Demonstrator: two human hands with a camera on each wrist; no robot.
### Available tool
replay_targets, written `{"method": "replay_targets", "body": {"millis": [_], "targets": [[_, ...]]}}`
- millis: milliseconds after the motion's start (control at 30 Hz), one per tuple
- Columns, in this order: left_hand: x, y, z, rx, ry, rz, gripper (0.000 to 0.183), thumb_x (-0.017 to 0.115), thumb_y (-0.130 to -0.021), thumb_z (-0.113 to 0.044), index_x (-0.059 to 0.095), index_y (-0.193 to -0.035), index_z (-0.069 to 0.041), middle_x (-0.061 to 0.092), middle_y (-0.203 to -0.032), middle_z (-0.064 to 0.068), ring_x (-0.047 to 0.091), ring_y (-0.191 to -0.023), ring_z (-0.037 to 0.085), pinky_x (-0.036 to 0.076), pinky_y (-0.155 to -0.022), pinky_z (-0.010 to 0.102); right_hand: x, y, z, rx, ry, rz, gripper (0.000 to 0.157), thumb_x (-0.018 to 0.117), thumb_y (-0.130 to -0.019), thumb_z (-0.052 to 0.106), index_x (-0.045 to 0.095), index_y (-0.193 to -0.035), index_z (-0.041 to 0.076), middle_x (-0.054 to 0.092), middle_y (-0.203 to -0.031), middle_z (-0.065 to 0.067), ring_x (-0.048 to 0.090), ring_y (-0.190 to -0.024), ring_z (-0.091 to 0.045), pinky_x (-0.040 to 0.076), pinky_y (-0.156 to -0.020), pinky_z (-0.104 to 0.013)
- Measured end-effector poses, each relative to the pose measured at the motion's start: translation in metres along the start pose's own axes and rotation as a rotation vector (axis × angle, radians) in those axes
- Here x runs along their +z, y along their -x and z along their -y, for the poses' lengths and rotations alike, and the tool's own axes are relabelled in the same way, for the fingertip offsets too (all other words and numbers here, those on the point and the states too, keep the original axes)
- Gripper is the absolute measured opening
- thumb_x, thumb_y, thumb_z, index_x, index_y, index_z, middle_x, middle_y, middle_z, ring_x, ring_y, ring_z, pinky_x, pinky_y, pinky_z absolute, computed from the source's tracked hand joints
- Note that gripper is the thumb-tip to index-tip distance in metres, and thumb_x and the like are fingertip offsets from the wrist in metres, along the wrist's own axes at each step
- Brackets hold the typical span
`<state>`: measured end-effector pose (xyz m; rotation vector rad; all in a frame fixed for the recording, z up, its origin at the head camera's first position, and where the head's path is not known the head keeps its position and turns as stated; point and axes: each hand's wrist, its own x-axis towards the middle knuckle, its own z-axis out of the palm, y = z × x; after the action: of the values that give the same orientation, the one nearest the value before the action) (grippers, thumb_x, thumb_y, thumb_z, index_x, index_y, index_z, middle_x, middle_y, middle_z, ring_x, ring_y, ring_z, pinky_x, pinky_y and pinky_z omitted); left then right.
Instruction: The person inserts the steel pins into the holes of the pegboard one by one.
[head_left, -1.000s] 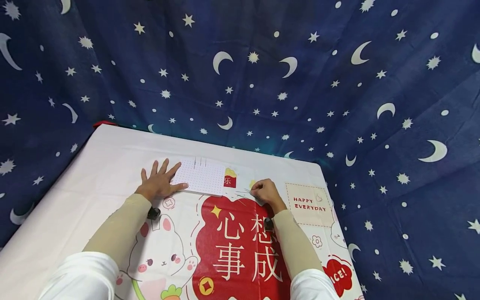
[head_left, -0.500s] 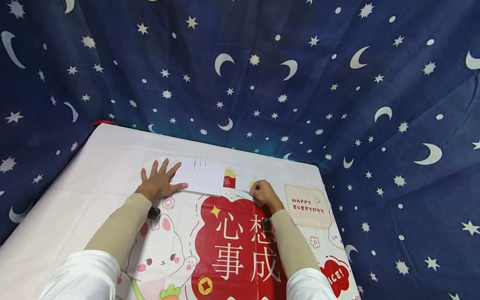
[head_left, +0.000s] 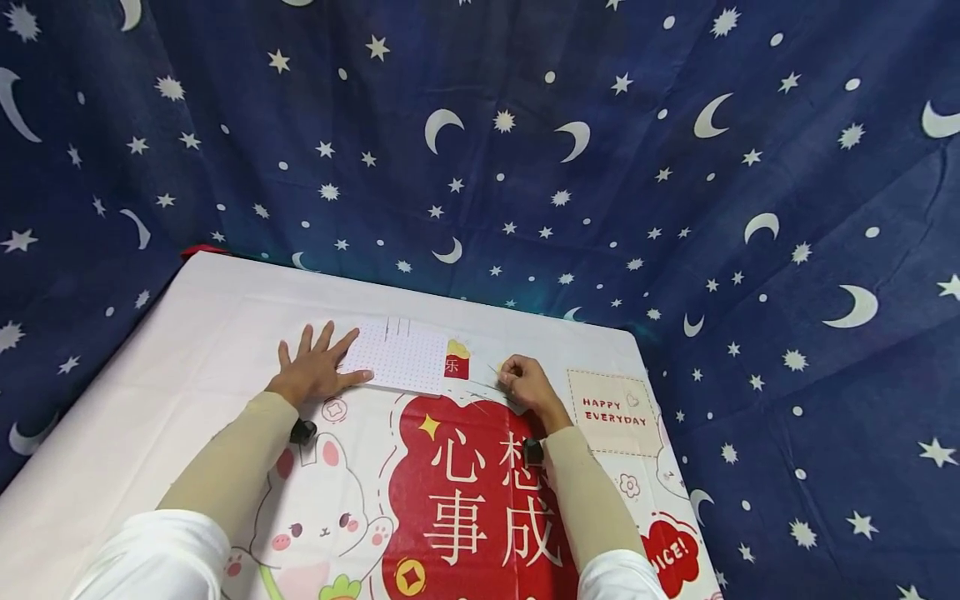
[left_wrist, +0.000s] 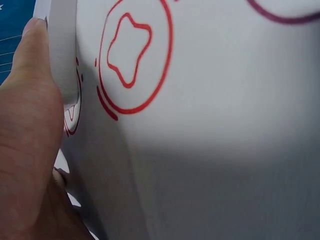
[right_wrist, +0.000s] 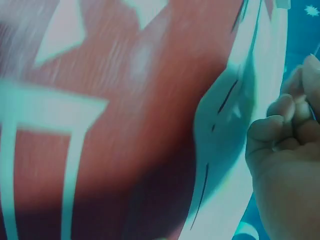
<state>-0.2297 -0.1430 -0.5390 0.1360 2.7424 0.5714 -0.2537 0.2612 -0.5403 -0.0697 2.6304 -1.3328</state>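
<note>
A white board (head_left: 405,358) covered in rows of small dots lies on the table, and its thick edge (left_wrist: 63,55) shows in the left wrist view. My left hand (head_left: 315,371) rests on its left end with fingers spread and thumb along the near edge. Several thin dark needle-like sticks (head_left: 398,327) are at the board's far edge; whether they stand or lie, I cannot tell. To the right, my right hand (head_left: 527,385) pinches one thin needle-like stick (head_left: 492,368), its tip poking out past the fingers. Beside that hand, more thin sticks (head_left: 480,394) lie on the tablecloth.
A printed tablecloth (head_left: 225,333) with a rabbit, red lettering and a "Happy Everyday" patch (head_left: 613,412) covers the table. Behind and at the sides hangs a dark blue curtain (head_left: 480,150) with moons and stars.
My right hand has lifted and turned slightly beside the loose sticks, and one stick now points up and left from its fingertips. The left hand stays on the board.
</note>
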Motion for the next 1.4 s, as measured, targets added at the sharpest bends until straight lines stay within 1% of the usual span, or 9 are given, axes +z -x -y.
{"method": "replay_targets", "body": {"millis": [133, 300, 467, 600, 833, 1067, 1233, 1300, 1400], "targets": [[0.000, 0.002, 0.003, 0.003, 0.008, -0.016, 0.100, 0.054, -0.092, -0.075, 0.014, -0.168, -0.024, -0.002, -0.174, 0.027, -0.011, -0.156, 0.060, -0.010, -0.118, 0.083, 0.010, -0.001, 0.011, -0.038, -0.091, -0.026, 0.013, 0.062, -0.101, 0.003, 0.072, -0.107, -0.002, 0.068, -0.098, -0.017, 0.054, -0.083, -0.018, 0.046, -0.069, -0.024], [0.004, 0.003, 0.007, 0.001, 0.009, 0.000, 0.100, 0.054, -0.092, -0.076, 0.014, -0.168, -0.024, -0.001, -0.174, 0.028, -0.010, -0.156, 0.060, -0.009, -0.117, 0.084, 0.025, -0.003, 0.026, -0.077, -0.078, -0.052, 0.012, 0.064, -0.100, 0.004, 0.075, -0.101, -0.001, 0.072, -0.100, -0.017, 0.056, -0.084, -0.017, 0.048, -0.075, -0.024], [0.004, 0.000, 0.007, 0.012, 0.000, -0.033, 0.099, 0.053, -0.092, -0.076, 0.015, -0.168, -0.025, 0.001, -0.174, 0.027, -0.009, -0.157, 0.059, -0.009, -0.118, 0.083, 0.036, -0.008, 0.048, -0.111, -0.112, -0.067, 0.014, 0.069, -0.099, 0.010, 0.075, -0.105, 0.000, 0.072, -0.098, -0.012, 0.057, -0.088, -0.019, 0.050, -0.081, -0.028], [0.002, -0.002, 0.008, 0.009, 0.010, -0.034, 0.099, 0.054, -0.091, -0.076, 0.015, -0.168, -0.026, 0.001, -0.174, 0.026, -0.010, -0.157, 0.058, -0.011, -0.118, 0.083, 0.045, -0.013, 0.062, -0.159, -0.145, -0.073, 0.014, 0.072, -0.097, 0.010, 0.076, -0.103, -0.001, 0.074, -0.095, -0.015, 0.059, -0.084, -0.019, 0.053, -0.078, -0.026], [0.007, -0.002, 0.018, 0.002, 0.067, -0.017, 0.107, 0.048, -0.084, -0.088, 0.014, -0.168, -0.032, -0.001, -0.176, 0.023, -0.012, -0.159, 0.055, -0.016, -0.117, 0.081, 0.058, -0.020, 0.077, -0.259, -0.178, -0.096, 0.008, 0.077, -0.091, 0.005, 0.079, -0.098, 0.001, 0.077, -0.092, -0.017, 0.064, -0.077, -0.013, 0.057, -0.072, -0.021], [0.014, -0.005, 0.028, -0.010, 0.078, -0.013, 0.110, 0.046, -0.084, -0.089, 0.009, -0.168, -0.030, -0.007, -0.176, 0.021, -0.018, -0.158, 0.054, -0.022, -0.116, 0.079, 0.069, -0.022, 0.095, -0.316, -0.152, -0.081, 0.006, 0.076, -0.094, 0.009, 0.079, -0.093, 0.004, 0.079, -0.088, -0.016, 0.071, -0.073, -0.022, 0.060, -0.070, -0.022], [0.011, -0.003, 0.020, -0.010, 0.069, -0.009, 0.105, 0.050, -0.088, -0.082, 0.011, -0.168, -0.028, -0.007, -0.176, 0.022, -0.017, -0.158, 0.054, -0.020, -0.117, 0.079, 0.077, -0.025, 0.102, -0.348, -0.160, -0.099, 0.007, 0.075, -0.093, 0.006, 0.080, -0.091, 0.002, 0.079, -0.087, -0.019, 0.071, -0.066, -0.016, 0.060, -0.067, -0.023], [0.011, -0.002, 0.016, -0.009, 0.066, -0.012, 0.106, 0.049, -0.086, -0.084, 0.011, -0.168, -0.029, -0.006, -0.176, 0.022, -0.016, -0.159, 0.054, -0.019, -0.118, 0.079, 0.080, -0.026, 0.103, -0.364, -0.171, -0.106, 0.007, 0.075, -0.093, 0.005, 0.079, -0.090, 0.000, 0.078, -0.085, -0.021, 0.070, -0.063, -0.013, 0.060, -0.064, -0.023], [0.016, -0.005, 0.014, -0.007, 0.063, -0.018, 0.108, 0.048, -0.084, -0.087, 0.012, -0.168, -0.030, -0.005, -0.176, 0.020, -0.016, -0.159, 0.053, -0.020, -0.118, 0.078, 0.086, -0.027, 0.104, -0.378, -0.197, -0.119, 0.006, 0.075, -0.092, 0.003, 0.079, -0.089, -0.002, 0.078, -0.083, -0.023, 0.072, -0.062, -0.015, 0.062, -0.064, -0.024]]}}
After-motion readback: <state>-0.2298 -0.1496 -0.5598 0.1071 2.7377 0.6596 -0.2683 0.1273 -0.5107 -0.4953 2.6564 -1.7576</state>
